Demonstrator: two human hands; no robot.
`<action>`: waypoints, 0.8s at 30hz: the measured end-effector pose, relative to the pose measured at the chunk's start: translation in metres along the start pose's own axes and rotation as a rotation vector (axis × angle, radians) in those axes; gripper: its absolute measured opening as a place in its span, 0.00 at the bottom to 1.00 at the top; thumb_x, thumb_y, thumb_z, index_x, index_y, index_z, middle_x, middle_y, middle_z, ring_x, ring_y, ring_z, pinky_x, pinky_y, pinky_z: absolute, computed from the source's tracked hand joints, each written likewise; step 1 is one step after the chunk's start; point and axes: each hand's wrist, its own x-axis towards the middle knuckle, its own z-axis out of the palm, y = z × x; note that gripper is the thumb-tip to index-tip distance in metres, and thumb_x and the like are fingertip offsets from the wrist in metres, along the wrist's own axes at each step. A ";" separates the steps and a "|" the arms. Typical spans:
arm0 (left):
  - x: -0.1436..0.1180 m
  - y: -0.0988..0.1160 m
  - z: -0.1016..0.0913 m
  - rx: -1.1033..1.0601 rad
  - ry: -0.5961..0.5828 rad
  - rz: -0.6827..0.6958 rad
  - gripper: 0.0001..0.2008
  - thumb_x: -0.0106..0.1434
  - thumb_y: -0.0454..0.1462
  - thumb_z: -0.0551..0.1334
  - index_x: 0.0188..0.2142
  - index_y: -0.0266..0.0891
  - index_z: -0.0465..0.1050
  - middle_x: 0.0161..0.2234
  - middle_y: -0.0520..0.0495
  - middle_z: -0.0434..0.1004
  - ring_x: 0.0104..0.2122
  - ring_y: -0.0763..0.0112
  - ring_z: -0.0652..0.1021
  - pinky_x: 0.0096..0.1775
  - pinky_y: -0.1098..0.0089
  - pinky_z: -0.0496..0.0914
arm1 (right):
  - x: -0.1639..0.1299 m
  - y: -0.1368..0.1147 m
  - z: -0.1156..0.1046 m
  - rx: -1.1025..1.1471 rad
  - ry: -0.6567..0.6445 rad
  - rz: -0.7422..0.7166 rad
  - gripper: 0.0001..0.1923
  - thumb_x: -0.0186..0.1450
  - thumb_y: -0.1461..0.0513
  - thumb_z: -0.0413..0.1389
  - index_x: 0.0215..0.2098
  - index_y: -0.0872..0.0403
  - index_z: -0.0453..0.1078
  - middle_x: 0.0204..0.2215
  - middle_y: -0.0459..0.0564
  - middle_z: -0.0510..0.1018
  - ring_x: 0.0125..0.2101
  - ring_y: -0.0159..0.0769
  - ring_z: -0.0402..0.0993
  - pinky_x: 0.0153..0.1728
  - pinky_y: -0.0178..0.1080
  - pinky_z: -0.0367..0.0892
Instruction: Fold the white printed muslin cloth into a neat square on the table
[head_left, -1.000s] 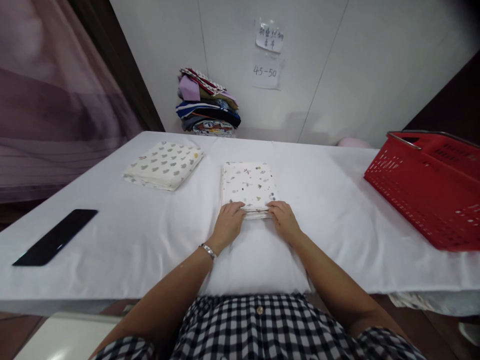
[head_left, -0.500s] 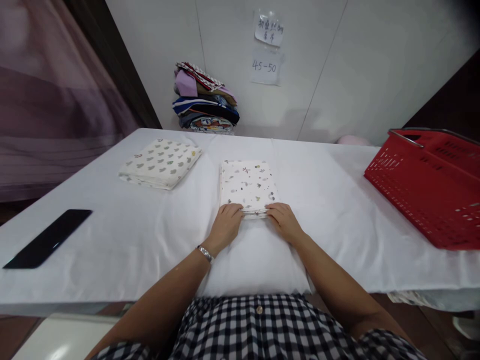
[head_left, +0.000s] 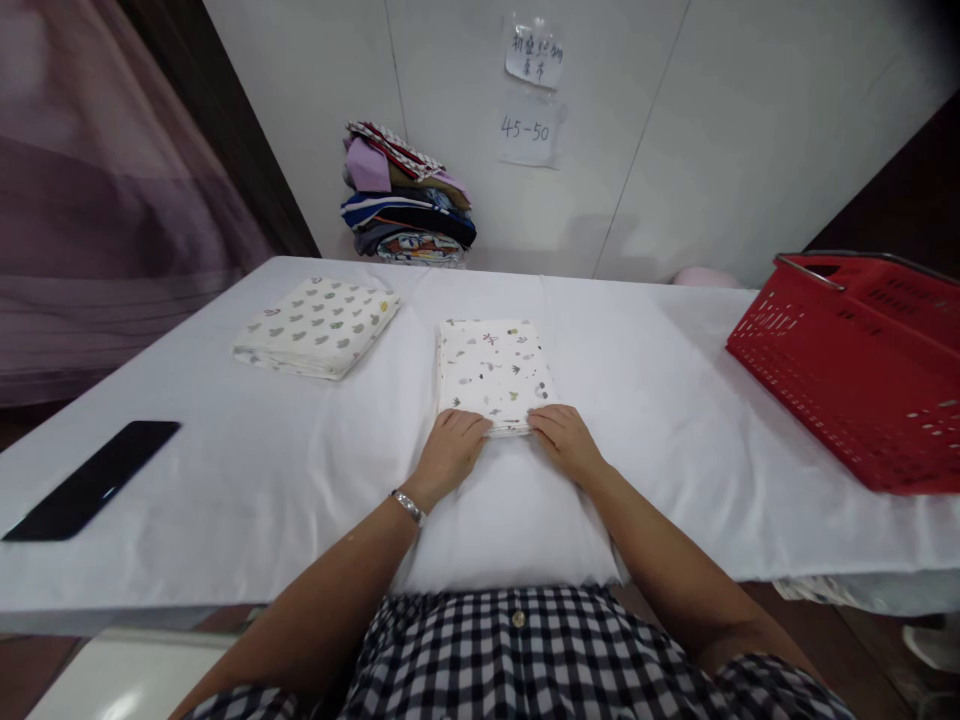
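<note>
Both hands, left (head_left: 450,452) and right (head_left: 564,440), rest fingers-down, gripping nothing, on the near edge of a folded white cloth with small prints (head_left: 491,370) at mid-tabletop (head_left: 660,400); soft, light fabric, likely best lifted by its folded edges.

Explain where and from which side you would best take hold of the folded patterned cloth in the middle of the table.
Grip the folded patterned cloth by its near edge, coming from the person's side. It lies flat with its layered edges facing that way, and the left hand and right hand already rest at its near corners. One hand per corner should keep the layers together.
</note>
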 end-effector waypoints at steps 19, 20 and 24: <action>-0.006 -0.007 0.000 -0.015 -0.003 -0.033 0.09 0.63 0.37 0.56 0.41 0.40 0.72 0.39 0.45 0.75 0.41 0.65 0.72 0.44 0.61 0.65 | -0.002 0.003 0.002 0.004 -0.046 0.004 0.13 0.66 0.61 0.50 0.48 0.51 0.68 0.46 0.53 0.75 0.47 0.40 0.68 0.47 0.47 0.62; -0.006 -0.007 0.000 -0.011 -0.005 -0.030 0.09 0.63 0.37 0.56 0.42 0.39 0.72 0.39 0.45 0.75 0.41 0.64 0.72 0.44 0.60 0.65 | -0.002 0.003 0.002 0.000 -0.048 0.007 0.13 0.66 0.62 0.50 0.48 0.51 0.69 0.46 0.53 0.75 0.47 0.40 0.68 0.47 0.47 0.62; -0.006 -0.007 -0.003 0.026 0.009 -0.033 0.10 0.64 0.35 0.54 0.40 0.40 0.73 0.39 0.45 0.76 0.41 0.64 0.73 0.43 0.60 0.66 | -0.002 0.003 0.003 -0.006 -0.036 0.009 0.12 0.66 0.63 0.50 0.46 0.50 0.70 0.44 0.51 0.76 0.46 0.39 0.68 0.46 0.46 0.62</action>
